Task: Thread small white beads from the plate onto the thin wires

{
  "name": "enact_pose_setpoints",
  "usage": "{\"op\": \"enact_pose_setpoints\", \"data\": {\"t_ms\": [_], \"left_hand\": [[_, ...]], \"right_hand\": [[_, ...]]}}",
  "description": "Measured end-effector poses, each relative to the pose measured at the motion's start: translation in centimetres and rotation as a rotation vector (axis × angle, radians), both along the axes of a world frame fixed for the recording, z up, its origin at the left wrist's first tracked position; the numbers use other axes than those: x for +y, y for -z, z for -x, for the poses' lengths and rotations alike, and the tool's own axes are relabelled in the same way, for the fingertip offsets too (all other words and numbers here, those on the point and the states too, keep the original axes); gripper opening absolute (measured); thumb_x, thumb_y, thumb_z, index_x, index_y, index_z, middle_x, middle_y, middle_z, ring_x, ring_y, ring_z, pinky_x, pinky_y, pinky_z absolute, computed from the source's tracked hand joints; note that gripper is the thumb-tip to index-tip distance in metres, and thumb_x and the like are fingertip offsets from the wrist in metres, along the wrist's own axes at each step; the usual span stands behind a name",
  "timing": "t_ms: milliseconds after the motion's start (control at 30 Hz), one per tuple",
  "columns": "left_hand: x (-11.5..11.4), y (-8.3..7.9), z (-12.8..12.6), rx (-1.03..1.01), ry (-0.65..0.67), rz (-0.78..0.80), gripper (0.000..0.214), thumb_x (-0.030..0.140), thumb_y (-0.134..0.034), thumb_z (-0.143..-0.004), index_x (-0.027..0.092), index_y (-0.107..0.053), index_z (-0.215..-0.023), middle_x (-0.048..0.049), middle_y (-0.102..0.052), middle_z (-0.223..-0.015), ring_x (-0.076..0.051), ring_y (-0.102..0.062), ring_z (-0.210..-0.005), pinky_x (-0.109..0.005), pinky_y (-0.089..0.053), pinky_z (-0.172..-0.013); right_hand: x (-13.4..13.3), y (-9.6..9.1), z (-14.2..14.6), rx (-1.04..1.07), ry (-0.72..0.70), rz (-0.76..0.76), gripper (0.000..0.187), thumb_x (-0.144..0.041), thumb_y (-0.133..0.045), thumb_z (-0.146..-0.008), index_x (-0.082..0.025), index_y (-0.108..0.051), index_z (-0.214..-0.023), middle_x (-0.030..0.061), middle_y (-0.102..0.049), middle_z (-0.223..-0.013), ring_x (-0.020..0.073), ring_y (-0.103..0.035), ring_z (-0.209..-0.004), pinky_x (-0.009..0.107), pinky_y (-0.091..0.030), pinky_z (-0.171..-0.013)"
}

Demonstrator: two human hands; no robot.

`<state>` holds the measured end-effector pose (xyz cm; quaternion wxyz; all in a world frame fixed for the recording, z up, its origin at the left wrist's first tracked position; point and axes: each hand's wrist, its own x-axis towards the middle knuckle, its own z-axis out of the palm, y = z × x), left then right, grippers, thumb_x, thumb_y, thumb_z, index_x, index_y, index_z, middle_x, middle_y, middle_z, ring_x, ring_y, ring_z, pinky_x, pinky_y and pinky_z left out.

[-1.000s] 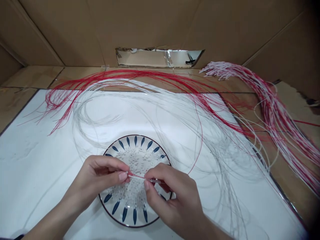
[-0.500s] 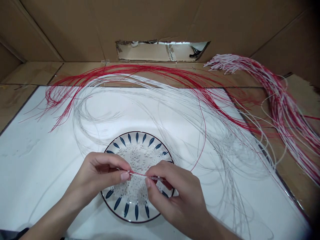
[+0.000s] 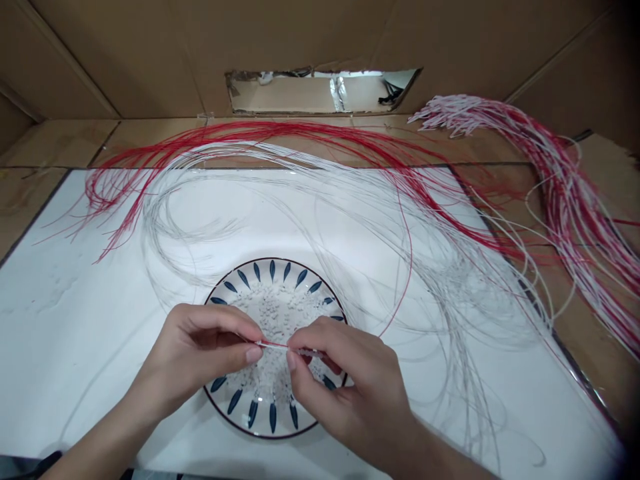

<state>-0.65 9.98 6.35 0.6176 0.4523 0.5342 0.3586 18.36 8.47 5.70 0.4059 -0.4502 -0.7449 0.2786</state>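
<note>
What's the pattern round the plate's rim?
The plate has dark blue petal-shaped strokes on white inside a thin dark edge; the head view shows it best.

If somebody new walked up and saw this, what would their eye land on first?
Probably the red strands, arching over the far edge of the white sheet. Next might come the blue-marked plate at front centre, with white bits on it, and above it the left hand and right hand pinching red and white threads. A thick red-and-white bundle stands out at far right.
</note>
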Motion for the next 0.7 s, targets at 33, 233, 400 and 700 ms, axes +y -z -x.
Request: {"op": "enact_pose_setpoints", "data": {"t_ms": [33, 233, 400, 700], "left_hand": [[-0.1, 0.0, 0.0, 0.004, 0.031, -0.029, 0.010, 0.014, -0.077, -0.061, 0.023, -0.075, -0.065, -0.0016, -0.070, -0.068, -0.014, -0.065, -0.064, -0.020, -0.055, -0.055], [-0.7, 0.3, 0.1, 0.258, 0.269, -0.319, 0.030, 0.015, -0.067, -0.074, 0.026, -0.070, -0.102, -0.0047, -0.071, -0.097, -0.019, -0.067, -0.090, -0.028, -0.057, -0.076], [-0.7, 1.5, 0.0, 0.670, 0.368, -0.755, 0.045, 0.010, -0.054, -0.081, 0.023, -0.053, -0.124, -0.0054, -0.068, -0.109, -0.019, -0.062, -0.102, -0.034, -0.050, -0.090], [-0.5, 2.5, 0.1, 0.766, 0.400, -0.897, 0.043, 0.003, -0.050, -0.081, 0.016, -0.051, -0.123, -0.0070, -0.067, -0.098, -0.017, -0.062, -0.090, -0.031, -0.052, -0.080]], "right_hand": [[0.0, 0.0, 0.0, -0.002, -0.005, 0.005, 0.008, -0.011, -0.056, -0.080, -0.018, -0.059, -0.076, -0.0038, -0.056, -0.060, 0.0068, -0.049, -0.051, 0.019, -0.039, -0.049], [-0.1, 0.2, -0.1, 0.005, -0.041, 0.023, 0.009, -0.011, -0.054, -0.080, -0.018, -0.059, -0.078, -0.0032, -0.057, -0.062, 0.0075, -0.048, -0.053, 0.020, -0.038, -0.050], [0.1, 0.3, 0.0, -0.019, -0.017, 0.019, 0.010, -0.009, -0.054, -0.079, -0.018, -0.058, -0.077, -0.0033, -0.055, -0.062, 0.0072, -0.047, -0.053, 0.020, -0.038, -0.052], [0.1, 0.6, 0.2, 0.016, -0.023, 0.019, 0.010, -0.007, -0.054, -0.076, -0.015, -0.059, -0.076, -0.0034, -0.054, -0.063, 0.0067, -0.048, -0.055, 0.020, -0.037, -0.052]]}}
